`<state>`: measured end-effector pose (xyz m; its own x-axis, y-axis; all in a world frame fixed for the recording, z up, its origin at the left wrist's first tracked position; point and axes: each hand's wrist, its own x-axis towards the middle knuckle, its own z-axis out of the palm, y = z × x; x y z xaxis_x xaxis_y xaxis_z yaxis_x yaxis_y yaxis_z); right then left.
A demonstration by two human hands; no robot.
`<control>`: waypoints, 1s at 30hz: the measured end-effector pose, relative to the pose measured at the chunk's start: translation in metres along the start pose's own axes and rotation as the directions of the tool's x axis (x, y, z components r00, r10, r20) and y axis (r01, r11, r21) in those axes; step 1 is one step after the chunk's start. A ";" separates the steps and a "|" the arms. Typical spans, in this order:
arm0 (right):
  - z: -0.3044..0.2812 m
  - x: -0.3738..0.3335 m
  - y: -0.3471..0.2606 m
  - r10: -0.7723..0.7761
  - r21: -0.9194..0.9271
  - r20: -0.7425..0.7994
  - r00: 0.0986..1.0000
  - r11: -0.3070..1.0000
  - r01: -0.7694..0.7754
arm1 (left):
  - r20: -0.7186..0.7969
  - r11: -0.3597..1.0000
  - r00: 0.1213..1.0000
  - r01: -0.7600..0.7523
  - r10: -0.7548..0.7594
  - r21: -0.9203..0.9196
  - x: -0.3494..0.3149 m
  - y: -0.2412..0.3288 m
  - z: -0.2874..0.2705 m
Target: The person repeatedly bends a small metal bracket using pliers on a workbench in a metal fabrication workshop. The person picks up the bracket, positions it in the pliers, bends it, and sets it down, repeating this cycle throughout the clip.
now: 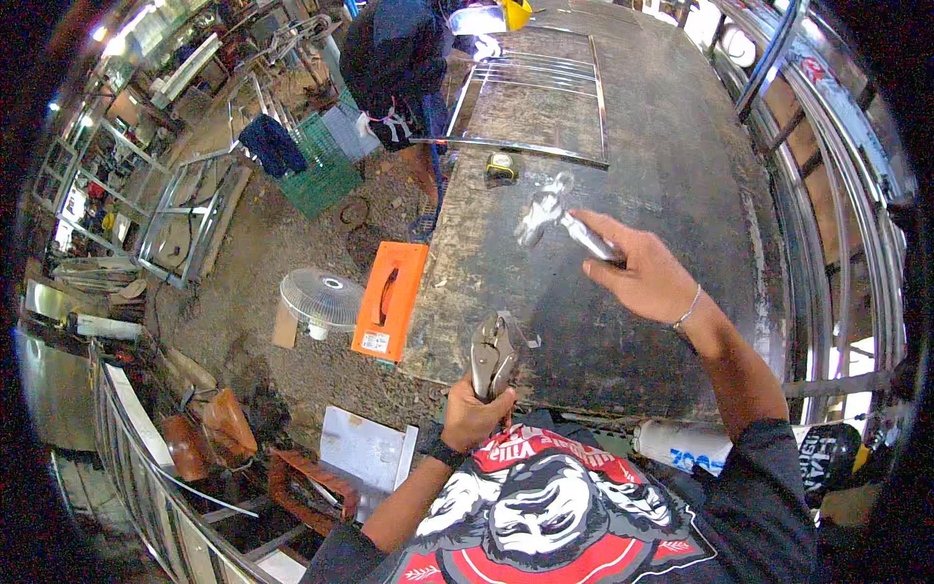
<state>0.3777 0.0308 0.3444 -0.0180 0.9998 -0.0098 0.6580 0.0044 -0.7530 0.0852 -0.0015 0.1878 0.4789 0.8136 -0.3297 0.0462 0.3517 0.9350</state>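
Left hand (474,414) grips locking pliers (491,353) at the worktop (671,165) edge; right hand (647,277) is closed round a blurred hammer (555,216). Tape measure (501,168) lies beyond; an orange case (391,300) lies on the floor.

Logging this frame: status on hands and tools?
Left hand gripping locking pliers at table edge. Right hand holding hammer, blurred. Tape measure beyond.
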 end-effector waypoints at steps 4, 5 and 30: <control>-0.018 0.012 -0.011 -0.031 0.057 -0.114 0.993 0.998 0.038 | -0.005 1.000 1.000 0.027 -0.027 0.004 0.002 0.008 -0.003; -0.021 0.013 -0.014 -0.019 0.082 -0.145 0.989 0.996 0.031 | 0.013 1.000 1.000 0.026 -0.026 0.004 0.003 0.010 -0.004; 0.052 -0.025 0.097 0.130 -0.209 -0.145 0.981 0.965 -0.159 | 0.054 0.974 0.980 0.199 -0.194 -0.109 0.008 -0.019 0.006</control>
<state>0.4027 0.0049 0.2372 0.1773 0.9841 -0.0117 0.7953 -0.1503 -0.5873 0.0932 -0.0042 0.1682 0.5076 0.7039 -0.4969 0.0442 0.5547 0.8309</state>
